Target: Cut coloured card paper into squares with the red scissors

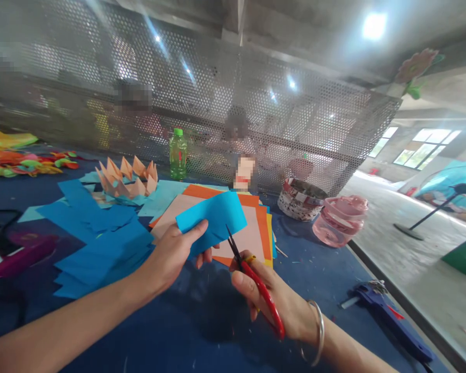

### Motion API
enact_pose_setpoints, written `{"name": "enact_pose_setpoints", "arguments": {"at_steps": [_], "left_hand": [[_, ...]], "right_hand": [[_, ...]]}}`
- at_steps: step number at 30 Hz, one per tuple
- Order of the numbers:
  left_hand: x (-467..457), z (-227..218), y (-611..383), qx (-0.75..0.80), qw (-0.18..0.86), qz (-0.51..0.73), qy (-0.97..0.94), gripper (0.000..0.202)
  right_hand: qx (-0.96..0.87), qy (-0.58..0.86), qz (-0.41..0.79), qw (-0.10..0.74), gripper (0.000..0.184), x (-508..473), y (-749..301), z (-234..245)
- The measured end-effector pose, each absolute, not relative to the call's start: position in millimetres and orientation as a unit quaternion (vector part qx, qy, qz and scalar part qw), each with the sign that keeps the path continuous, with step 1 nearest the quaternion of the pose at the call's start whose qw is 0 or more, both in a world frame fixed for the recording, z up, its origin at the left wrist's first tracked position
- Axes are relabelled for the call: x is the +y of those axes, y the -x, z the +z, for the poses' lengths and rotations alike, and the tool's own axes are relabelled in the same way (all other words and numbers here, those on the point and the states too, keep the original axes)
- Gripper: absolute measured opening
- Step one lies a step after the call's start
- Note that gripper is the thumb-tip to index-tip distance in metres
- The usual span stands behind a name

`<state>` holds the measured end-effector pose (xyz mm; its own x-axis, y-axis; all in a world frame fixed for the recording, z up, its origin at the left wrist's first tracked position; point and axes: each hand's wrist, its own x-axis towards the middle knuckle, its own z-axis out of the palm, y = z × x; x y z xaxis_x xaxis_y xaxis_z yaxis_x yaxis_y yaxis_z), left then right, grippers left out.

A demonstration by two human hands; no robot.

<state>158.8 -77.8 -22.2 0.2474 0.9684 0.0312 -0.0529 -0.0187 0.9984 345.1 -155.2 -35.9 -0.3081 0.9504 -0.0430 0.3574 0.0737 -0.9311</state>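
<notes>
Bright-blue bent paper piece (217, 217) is held just above the stack of pale pink, orange and yellow sheets (252, 230), pinched thumb-on-top by the left hand (171, 256). Right hand (283, 298) has fingers curled around red-handled scissors (261, 289), blades nearly together, tips overlapping the paper; can't tell from here if they touch. Left of stack: blue paper sheets (108, 259), peach spiky paper ring (126, 184); right of it: round patterned basket (300, 203).

The bent paper (217, 217) is bright blue, the scissors (258, 282) red and black. The dark blue counter (202, 331) has a blue glue gun (392, 318) by its right edge.
</notes>
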Motion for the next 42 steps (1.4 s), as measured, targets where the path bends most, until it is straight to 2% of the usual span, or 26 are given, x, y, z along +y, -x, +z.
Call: {"name": "enact_pose_setpoints", "arguments": {"at_steps": [5,24,34,42], "left_hand": [[-85.9,-24.4,-163.2,0.424,0.577,0.423,-0.556,0.03],[-89.3,-23.1,-163.8,0.422,0.576,0.431,-0.552,0.03],[-87.7,-25.9,-162.0,0.419,0.577,0.423,-0.558,0.03],[-88.4,-28.2,-161.6,0.418,0.583,0.429,-0.549,0.03]], "right_hand": [[-0.679,0.469,0.442,0.352,0.034,-153.6,-343.9,-37.4],[-0.703,0.483,0.416,0.314,0.044,-153.4,-343.9,-35.3],[-0.711,0.493,0.368,0.341,0.048,-151.7,-342.3,-37.1],[-0.677,0.501,0.408,0.353,0.05,-149.4,-340.6,-39.0]]}}
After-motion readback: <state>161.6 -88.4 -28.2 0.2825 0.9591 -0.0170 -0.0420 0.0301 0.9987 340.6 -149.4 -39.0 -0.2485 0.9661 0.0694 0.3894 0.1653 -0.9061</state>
